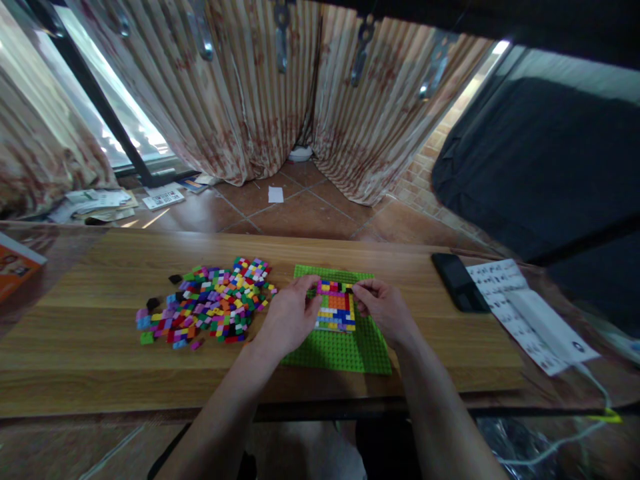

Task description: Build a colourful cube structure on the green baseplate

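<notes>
A flat build of multicoloured toy bricks (334, 307) lies over the upper middle of a green studded baseplate (345, 353). My left hand (293, 315) is closed at the build's far left corner, thumb and forefinger touching its edge. At the far right corner, my right hand (383, 307) pinches the build's edge, close to a dark brick in the top row. Its fingertips hide whether a separate small brick is between them. A spread heap of loose toy bricks (215, 303) in many colours lies left of the baseplate.
The wooden table (150, 383) carries a black phone (459, 281) at the right. Beside it lies a printed sheet (515, 300) with a white box-like object (550, 327) and a cable. An orange-and-white item (17, 267) is at the far left. Metal clips hang overhead.
</notes>
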`<state>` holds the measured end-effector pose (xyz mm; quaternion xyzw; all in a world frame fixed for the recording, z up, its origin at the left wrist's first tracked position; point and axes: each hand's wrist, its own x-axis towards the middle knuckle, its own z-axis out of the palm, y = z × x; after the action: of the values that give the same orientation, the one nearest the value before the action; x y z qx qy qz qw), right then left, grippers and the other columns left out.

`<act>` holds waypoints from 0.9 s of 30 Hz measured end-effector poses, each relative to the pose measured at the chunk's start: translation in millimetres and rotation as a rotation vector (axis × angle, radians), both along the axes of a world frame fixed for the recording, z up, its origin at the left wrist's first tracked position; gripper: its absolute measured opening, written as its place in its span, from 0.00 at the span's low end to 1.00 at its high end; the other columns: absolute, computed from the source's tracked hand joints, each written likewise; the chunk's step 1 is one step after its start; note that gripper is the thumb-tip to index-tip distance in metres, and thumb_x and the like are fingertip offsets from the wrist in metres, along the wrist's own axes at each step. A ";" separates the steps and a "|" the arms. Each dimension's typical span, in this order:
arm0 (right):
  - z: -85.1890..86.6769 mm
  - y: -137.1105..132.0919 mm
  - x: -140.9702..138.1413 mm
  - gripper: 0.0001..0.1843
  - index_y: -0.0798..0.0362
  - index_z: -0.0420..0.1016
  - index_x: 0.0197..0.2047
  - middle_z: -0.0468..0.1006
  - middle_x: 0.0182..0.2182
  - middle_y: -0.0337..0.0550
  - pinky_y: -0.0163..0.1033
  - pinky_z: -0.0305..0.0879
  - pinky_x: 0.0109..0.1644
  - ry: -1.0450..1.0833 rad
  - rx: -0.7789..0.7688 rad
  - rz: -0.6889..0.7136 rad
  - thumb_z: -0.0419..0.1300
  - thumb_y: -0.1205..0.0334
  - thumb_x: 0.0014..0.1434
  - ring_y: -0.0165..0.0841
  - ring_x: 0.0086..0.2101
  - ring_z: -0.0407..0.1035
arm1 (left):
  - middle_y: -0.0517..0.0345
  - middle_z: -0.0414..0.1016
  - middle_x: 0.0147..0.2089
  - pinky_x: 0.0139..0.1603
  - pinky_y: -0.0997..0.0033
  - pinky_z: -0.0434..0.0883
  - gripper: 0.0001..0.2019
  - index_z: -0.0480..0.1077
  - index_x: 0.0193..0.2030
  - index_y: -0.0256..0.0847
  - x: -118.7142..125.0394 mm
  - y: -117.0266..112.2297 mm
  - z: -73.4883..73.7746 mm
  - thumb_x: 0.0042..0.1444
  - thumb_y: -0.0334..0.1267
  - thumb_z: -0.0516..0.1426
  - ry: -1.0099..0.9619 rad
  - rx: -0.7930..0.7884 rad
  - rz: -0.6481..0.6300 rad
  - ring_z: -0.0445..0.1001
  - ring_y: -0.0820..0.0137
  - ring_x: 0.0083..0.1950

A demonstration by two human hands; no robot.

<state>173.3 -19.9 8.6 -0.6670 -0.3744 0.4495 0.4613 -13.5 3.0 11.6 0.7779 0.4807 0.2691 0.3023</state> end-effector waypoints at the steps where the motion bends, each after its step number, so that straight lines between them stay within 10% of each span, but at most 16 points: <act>1: -0.5 0.2 -0.3 0.14 0.52 0.73 0.27 0.69 0.15 0.33 0.32 0.59 0.20 -0.022 -0.003 0.001 0.65 0.50 0.43 0.27 0.17 0.62 | 0.50 0.77 0.49 0.47 0.63 0.73 0.13 0.69 0.51 0.40 0.0 -0.2 0.3 0.59 0.31 0.53 0.001 0.001 0.001 0.77 0.64 0.45; 14: -5.6 -1.3 -2.3 0.09 0.51 0.70 0.30 0.76 0.24 0.41 0.36 0.63 0.29 -0.522 0.114 0.061 0.56 0.55 0.56 0.32 0.25 0.69 | 0.50 0.78 0.48 0.48 0.62 0.73 0.13 0.69 0.51 0.39 0.8 -0.5 -6.1 0.59 0.33 0.54 0.014 0.009 0.019 0.77 0.64 0.43; 27: -6.9 -4.6 14.6 0.16 0.51 0.73 0.32 0.75 0.20 0.38 0.35 0.64 0.21 -0.132 -0.087 0.037 0.60 0.47 0.52 0.31 0.19 0.68 | 0.50 0.80 0.47 0.50 0.62 0.73 0.15 0.71 0.52 0.39 -1.9 1.7 -0.3 0.60 0.30 0.50 -0.009 -0.072 0.038 0.79 0.63 0.47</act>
<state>187.9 -24.5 1.7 -0.7075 -0.3964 0.4290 0.3977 -15.4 4.7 11.3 0.7561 0.5033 0.2608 0.3271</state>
